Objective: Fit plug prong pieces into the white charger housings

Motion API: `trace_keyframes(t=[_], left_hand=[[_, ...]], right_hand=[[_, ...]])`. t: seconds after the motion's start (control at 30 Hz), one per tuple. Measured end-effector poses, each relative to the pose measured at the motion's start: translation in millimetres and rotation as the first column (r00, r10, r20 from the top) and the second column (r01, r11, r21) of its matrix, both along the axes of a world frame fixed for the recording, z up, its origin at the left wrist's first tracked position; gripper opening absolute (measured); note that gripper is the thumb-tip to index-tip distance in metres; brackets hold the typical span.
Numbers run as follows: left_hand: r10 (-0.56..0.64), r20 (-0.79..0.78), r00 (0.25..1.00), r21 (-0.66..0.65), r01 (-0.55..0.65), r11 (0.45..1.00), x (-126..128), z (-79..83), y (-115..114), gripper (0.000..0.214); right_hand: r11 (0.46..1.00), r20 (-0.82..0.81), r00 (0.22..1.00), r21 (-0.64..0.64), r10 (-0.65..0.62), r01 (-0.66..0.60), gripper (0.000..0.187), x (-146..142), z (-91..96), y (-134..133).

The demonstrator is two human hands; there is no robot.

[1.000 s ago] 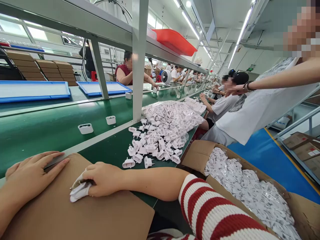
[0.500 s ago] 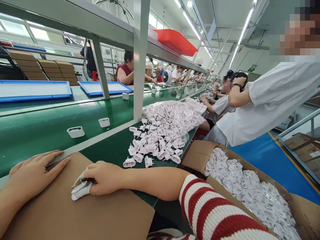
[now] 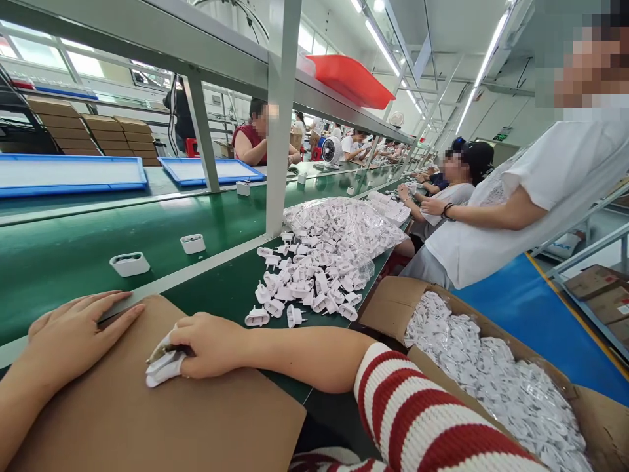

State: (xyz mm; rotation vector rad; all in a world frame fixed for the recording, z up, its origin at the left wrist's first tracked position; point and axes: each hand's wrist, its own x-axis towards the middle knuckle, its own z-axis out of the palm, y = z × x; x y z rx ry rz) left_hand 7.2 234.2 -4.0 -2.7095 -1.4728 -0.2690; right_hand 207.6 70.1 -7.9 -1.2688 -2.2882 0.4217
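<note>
My left hand [image 3: 81, 341] lies with fingers stretched out over the upper left edge of a brown cardboard sheet [image 3: 147, 419], thumb apart. On the same sheet rests my right hand [image 3: 209, 344], loosely bent. White finger covers [image 3: 164, 370] sit on its thumb and at least one finger, the latter stained dark. A gap shows between these covered tips, and I see nothing held there. Beyond the sheet a pile of white plug parts with metal pins [image 3: 304, 282] spreads over the green bench, partly spilling from a clear plastic bag [image 3: 348, 223].
White oval housings [image 3: 130, 264] stand on the green conveyor belt [image 3: 73, 242] past a pale rail. A metal post [image 3: 282, 131] rises at the bench. To my right is an open carton [image 3: 393, 298] full of bagged white parts. A co-worker in a white shirt [image 3: 496, 216] stands beyond it.
The housings on the belt have shifted left. The standing co-worker's arm has come down from the seated person's head to near their hands. My hands have barely moved.
</note>
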Motion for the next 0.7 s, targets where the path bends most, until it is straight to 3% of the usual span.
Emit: trace_keyframes(t=[0.07,0.17,0.3,0.43,0.53,0.63,0.7], left_hand=[[0.026,0.022,0.999,0.019,-0.026,0.999,0.8,-0.7,-2.9,0.071],[0.163,0.152,0.975,0.005,-0.166,0.986,3.7,4.5,-7.0,0.08],[0.378,0.24,0.894,-0.175,-0.343,0.923,7.7,16.8,6.9,0.093],[0.385,0.233,0.893,-0.231,-0.334,0.914,15.0,21.5,30.5,0.092],[0.438,0.243,0.866,-0.254,-0.378,0.89,23.7,22.0,35.8,0.084],[0.474,0.284,0.834,-0.245,-0.414,0.876,24.1,26.8,23.4,0.066],[0.407,0.32,0.856,-0.224,-0.349,0.91,17.6,32.5,3.2,0.059]], right_hand=[[1.0,-0.001,1.0,0.006,-0.009,0.009,0.018,-0.7,-2.0,0.7],[0.999,-0.014,0.999,-0.005,-0.034,0.034,0.015,-2.7,-2.0,-1.9],[0.997,-0.033,0.997,-0.046,-0.063,0.062,0.015,-6.6,0.6,-9.2],[0.995,-0.054,0.997,-0.078,-0.06,0.055,0.015,-13.5,0.9,-17.4],[0.997,-0.1,0.995,-0.08,-0.024,0.016,0.019,-16.2,1.0,-23.7],[0.998,-0.226,0.973,-0.059,-0.047,0.035,0.021,-12.9,4.5,-26.6],[0.992,-0.415,0.901,-0.075,-0.123,0.101,0.016,-8.7,9.9,-26.4]])
